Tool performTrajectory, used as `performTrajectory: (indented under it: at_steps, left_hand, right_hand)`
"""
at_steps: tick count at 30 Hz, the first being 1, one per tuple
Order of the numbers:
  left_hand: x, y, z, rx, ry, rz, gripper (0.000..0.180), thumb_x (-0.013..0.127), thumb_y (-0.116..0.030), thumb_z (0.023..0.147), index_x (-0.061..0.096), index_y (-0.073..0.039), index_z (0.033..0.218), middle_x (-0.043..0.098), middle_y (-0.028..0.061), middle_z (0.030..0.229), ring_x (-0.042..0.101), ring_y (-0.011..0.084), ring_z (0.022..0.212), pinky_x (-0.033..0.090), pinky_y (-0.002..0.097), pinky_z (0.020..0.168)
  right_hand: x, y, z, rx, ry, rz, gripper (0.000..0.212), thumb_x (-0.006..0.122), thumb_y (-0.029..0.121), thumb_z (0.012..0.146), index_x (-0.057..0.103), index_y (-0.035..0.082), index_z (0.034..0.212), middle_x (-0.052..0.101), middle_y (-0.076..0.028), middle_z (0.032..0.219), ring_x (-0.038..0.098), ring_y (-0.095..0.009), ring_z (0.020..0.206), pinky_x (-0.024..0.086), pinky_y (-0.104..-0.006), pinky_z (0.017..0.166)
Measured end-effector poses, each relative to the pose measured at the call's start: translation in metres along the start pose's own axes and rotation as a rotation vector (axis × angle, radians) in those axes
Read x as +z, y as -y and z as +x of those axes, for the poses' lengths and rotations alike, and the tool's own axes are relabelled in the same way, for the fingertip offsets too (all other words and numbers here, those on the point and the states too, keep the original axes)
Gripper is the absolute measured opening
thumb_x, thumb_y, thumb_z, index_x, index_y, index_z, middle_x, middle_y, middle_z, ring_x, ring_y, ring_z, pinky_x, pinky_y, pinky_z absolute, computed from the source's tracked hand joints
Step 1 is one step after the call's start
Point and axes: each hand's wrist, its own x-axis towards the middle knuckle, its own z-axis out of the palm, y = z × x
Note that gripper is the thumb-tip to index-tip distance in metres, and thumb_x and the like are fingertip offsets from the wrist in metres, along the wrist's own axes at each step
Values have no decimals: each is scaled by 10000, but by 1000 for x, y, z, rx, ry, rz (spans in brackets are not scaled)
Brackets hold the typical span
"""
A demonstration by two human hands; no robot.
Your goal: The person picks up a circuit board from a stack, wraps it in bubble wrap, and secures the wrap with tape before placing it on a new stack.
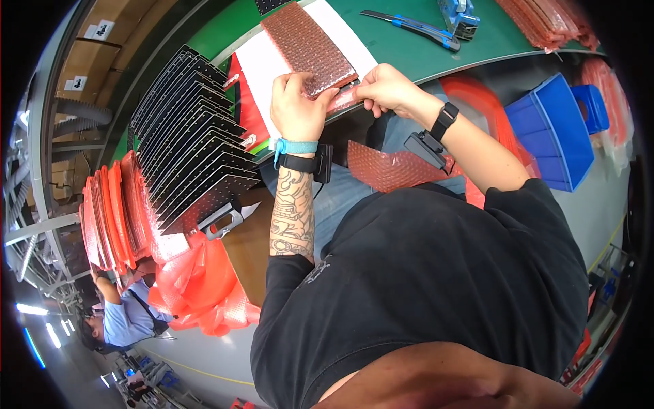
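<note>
A flat panel-shaped packet in pink bubble wrap point(310, 44) lies on a white sheet on the green bench. My left hand point(298, 109) grips its near end, the thumb laid across the wrap's edge and the fingers curled at the side. My right hand point(388, 90) pinches the right end of the loose wrap flap point(343, 99) at the packet's near edge, close to the bench rim. Whether a strip of tape is also between those fingers is too small to tell. More bubble wrap point(381, 167) hangs over my lap below the hands.
Left stands a row of black dotted panels point(194, 129) beside pink wrapped packets point(116, 211). A blue utility knife point(412, 28) and blue tape dispenser point(460, 17) lie on the green bench point(402, 61). Blue bins point(548, 133) stand right. Another person point(129, 313) is at far left.
</note>
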Motion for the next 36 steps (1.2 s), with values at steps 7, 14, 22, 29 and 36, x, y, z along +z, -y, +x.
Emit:
performTrajectory:
  at_steps: [7,14,22,29,36]
  left_hand:
    - [-1,-2,-6,-64,101,1,516,925,-240,624,714,-80,1067,629,113,1035,625,285,951,525,385,826]
    - [-20,-18,14,226,260,267,604,901,-227,607,686,-127,1162,624,99,1193,606,308,1095,482,421,940]
    - [-13,-7,19,297,277,152,483,867,-209,614,710,-136,1065,643,64,1161,598,284,1087,475,417,896]
    - [-3,-6,10,260,232,116,400,857,-180,621,714,-146,994,637,36,1115,589,265,1064,450,416,864]
    - [-15,-12,-12,303,198,-92,332,849,-166,639,707,-116,935,644,55,1093,597,289,1043,450,417,907]
  right_hand:
    - [-1,5,-14,18,35,18,180,657,89,870,625,-40,747,642,-96,635,634,-152,468,454,-257,402]
    - [1,1,-14,-15,18,-7,165,650,70,872,620,-42,754,646,-103,636,631,-153,463,464,-267,399]
    - [5,-5,-16,-10,-13,61,148,645,71,870,614,-20,758,632,-81,618,597,-124,435,428,-242,375]
    - [4,-5,-16,-5,1,103,160,646,87,877,628,-11,752,629,-72,604,599,-123,437,423,-234,372]
    - [-8,-11,-10,113,83,350,178,668,126,889,658,17,748,627,-52,596,593,-130,429,398,-227,360]
